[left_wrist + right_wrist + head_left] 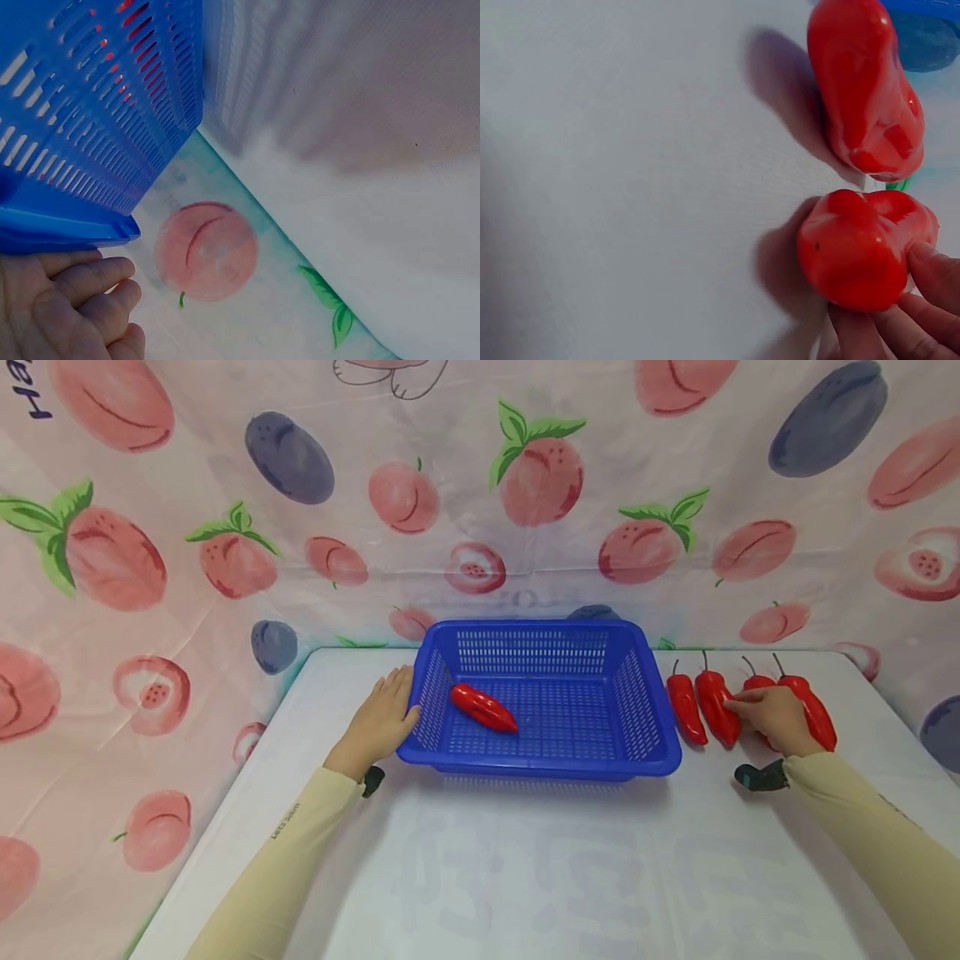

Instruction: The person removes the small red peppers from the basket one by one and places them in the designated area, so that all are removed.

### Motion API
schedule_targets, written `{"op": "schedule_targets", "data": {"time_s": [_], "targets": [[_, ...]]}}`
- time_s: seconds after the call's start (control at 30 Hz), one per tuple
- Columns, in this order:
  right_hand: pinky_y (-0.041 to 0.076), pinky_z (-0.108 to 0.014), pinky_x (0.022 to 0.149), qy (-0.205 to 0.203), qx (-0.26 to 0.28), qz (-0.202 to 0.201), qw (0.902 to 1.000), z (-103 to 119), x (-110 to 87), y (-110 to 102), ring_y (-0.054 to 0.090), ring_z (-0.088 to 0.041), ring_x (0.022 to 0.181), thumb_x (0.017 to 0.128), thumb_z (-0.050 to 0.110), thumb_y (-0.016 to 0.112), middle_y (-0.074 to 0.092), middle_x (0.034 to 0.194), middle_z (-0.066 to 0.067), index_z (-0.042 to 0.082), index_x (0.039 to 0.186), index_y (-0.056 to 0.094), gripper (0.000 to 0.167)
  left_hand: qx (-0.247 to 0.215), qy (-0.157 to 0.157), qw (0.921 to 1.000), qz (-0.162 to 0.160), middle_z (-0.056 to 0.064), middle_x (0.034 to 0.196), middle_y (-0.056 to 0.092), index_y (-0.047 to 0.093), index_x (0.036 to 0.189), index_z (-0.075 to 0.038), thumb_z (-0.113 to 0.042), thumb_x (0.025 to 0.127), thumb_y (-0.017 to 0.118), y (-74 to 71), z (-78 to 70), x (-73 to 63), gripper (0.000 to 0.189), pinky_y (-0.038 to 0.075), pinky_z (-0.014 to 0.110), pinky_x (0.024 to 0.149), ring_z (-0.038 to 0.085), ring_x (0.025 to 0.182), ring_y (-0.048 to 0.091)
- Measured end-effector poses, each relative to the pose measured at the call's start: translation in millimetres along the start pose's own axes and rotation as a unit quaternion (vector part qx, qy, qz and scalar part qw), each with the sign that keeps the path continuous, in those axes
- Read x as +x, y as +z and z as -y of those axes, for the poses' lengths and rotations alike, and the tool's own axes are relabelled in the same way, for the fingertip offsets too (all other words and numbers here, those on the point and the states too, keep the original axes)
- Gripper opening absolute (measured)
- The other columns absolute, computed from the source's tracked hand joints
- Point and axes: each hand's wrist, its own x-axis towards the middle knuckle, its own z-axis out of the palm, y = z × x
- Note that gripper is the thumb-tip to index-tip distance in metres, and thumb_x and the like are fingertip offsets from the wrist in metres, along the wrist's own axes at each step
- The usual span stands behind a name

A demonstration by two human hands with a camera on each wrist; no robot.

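My left hand (380,714) lies against the left rim of a blue plastic basket (555,767), fingers extended; in the left wrist view its fingers (105,289) are just under the rim. Inside the basket is one red chili pepper (483,708). On the right, my right hand (780,718) pinches another red chili pepper (716,702), its thumb (937,277) on the side and fingers underneath. Left of that one lies a further red pepper (684,708). Two more peppers are by the hand, one partly hidden behind it (759,682) and one on its right (816,714).
A white-covered table (525,868) holds the basket and the loose peppers. Behind and to the left hangs a fruit-print cloth (450,435), close to the basket's back. Dark straps with small devices (759,777) sit at both wrists.
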Motion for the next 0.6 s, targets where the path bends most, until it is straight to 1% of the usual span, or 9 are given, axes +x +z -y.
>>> {"op": "schedule_targets", "data": {"time_s": [0.1, 0.17, 0.2, 0.27, 0.33, 0.43, 0.6], "targets": [[0.055, -0.026, 0.064, 0.002, 0.007, 0.0, 1.0, -0.4, -0.4, -1.0, 0.058, -0.033, 0.09, 0.093, 0.032, 0.057, 0.052, 0.119, -0.035, -0.013, 0.129, 0.048, 0.058, -0.003, 0.001, 1.0, 0.0, 0.021, 0.156, 0.017, 0.013, 0.148, 0.006, -0.027, 0.098, 0.036, -0.4, -0.3, -0.7, 0.064, 0.01, 0.047, 0.12, 0.035, 0.146, 0.013], [0.059, -0.034, 0.071, 0.005, 0.016, 0.003, 0.9999, -1.3, 0.1, -1.9, 0.063, -0.035, 0.091, 0.093, 0.032, 0.057, 0.051, 0.121, -0.036, -0.013, 0.13, 0.046, 0.059, -0.003, 0.006, 1.0, -0.005, 0.022, 0.155, 0.018, 0.014, 0.147, 0.007, -0.026, 0.097, 0.037, -0.6, -0.4, -1.0, 0.064, 0.01, 0.047, 0.12, 0.036, 0.145, 0.014], [0.058, -0.038, 0.076, 0.008, 0.021, 0.004, 0.9997, -1.7, 0.4, -2.4, 0.065, -0.034, 0.09, 0.093, 0.033, 0.057, 0.051, 0.122, -0.036, -0.013, 0.131, 0.045, 0.06, -0.002, 0.008, 0.9999, -0.007, 0.023, 0.155, 0.019, 0.014, 0.147, 0.008, -0.026, 0.097, 0.037, -0.8, -0.5, -1.2, 0.064, 0.011, 0.048, 0.12, 0.037, 0.145, 0.015], [0.053, -0.045, 0.086, 0.014, 0.035, 0.01, 0.9993, -2.5, 0.6, -3.6, 0.069, -0.032, 0.089, 0.092, 0.034, 0.057, 0.05, 0.124, -0.037, -0.012, 0.133, 0.043, 0.063, -0.001, 0.013, 0.9998, -0.012, 0.024, 0.154, 0.02, 0.015, 0.147, 0.009, -0.025, 0.097, 0.038, -1.3, -0.9, -1.5, 0.065, 0.012, 0.048, 0.12, 0.037, 0.145, 0.016], [0.048, -0.048, 0.092, 0.02, 0.048, 0.018, 0.9985, -3.6, 0.8, -5.1, 0.07, -0.028, 0.086, 0.092, 0.037, 0.057, 0.049, 0.126, -0.036, -0.011, 0.136, 0.039, 0.067, 0.0, 0.015, 0.9998, -0.015, 0.024, 0.154, 0.02, 0.015, 0.146, 0.009, -0.024, 0.096, 0.039, -1.8, -1.3, -1.7, 0.065, 0.012, 0.048, 0.12, 0.038, 0.144, 0.017], [0.044, -0.052, 0.095, 0.026, 0.063, 0.03, 0.9972, -5.3, 0.8, -8.1, 0.071, -0.02, 0.082, 0.09, 0.043, 0.057, 0.047, 0.129, -0.036, -0.009, 0.139, 0.035, 0.075, 0.001, 0.013, 0.9998, -0.012, 0.024, 0.154, 0.02, 0.015, 0.147, 0.009, -0.024, 0.096, 0.039, -2.0, -1.5, -1.9, 0.065, 0.011, 0.048, 0.12, 0.037, 0.145, 0.016], [0.041, -0.055, 0.099, 0.027, 0.076, 0.057, 0.9952, -9.9, -0.3, -14.9, 0.07, -0.017, 0.086, 0.089, 0.05, 0.055, 0.043, 0.134, -0.034, -0.005, 0.143, 0.031, 0.081, 0.003, 0.011, 0.9999, -0.009, 0.024, 0.154, 0.019, 0.014, 0.147, 0.009, -0.024, 0.097, 0.038, -1.4, -1.0, -1.7, 0.065, 0.011, 0.048, 0.12, 0.038, 0.145, 0.016]]}}
